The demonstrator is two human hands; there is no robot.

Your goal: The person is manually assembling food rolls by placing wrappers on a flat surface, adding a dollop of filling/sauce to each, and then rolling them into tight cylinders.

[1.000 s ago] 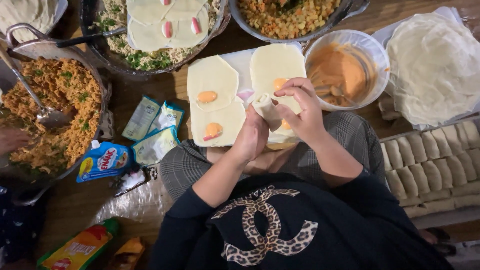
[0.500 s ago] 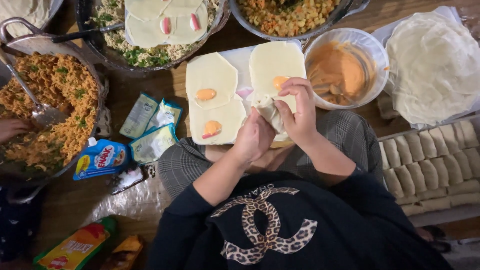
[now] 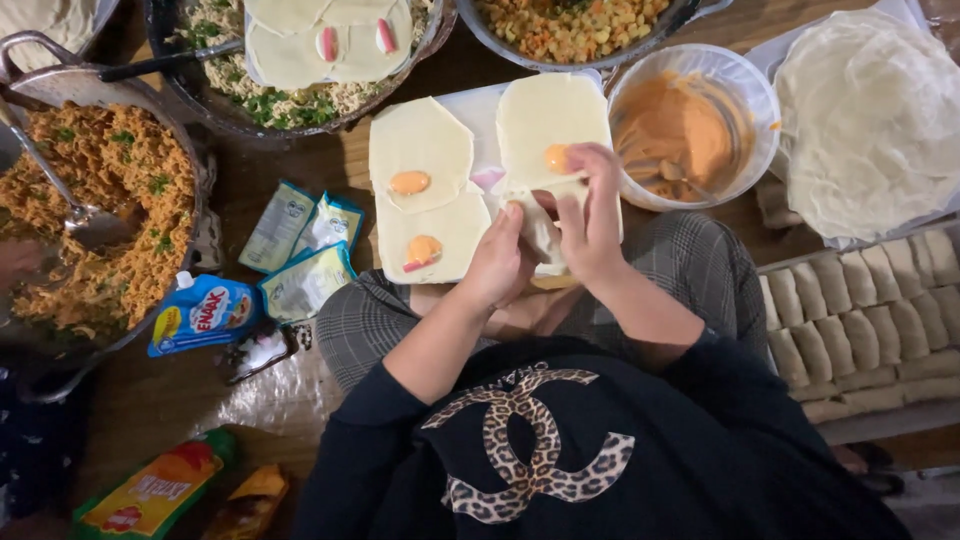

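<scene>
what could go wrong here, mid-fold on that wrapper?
1. Both the left hand and right hand pinch the thin wrapper being folded; it looks soft and could tear or leak filling.
2. The right hand sits right beside the orange dollop on the next sheet, so a smear seems possible.
3. The clear bowl of orange sauce stands close to the right hand; a sideways move might knock it.
</scene>
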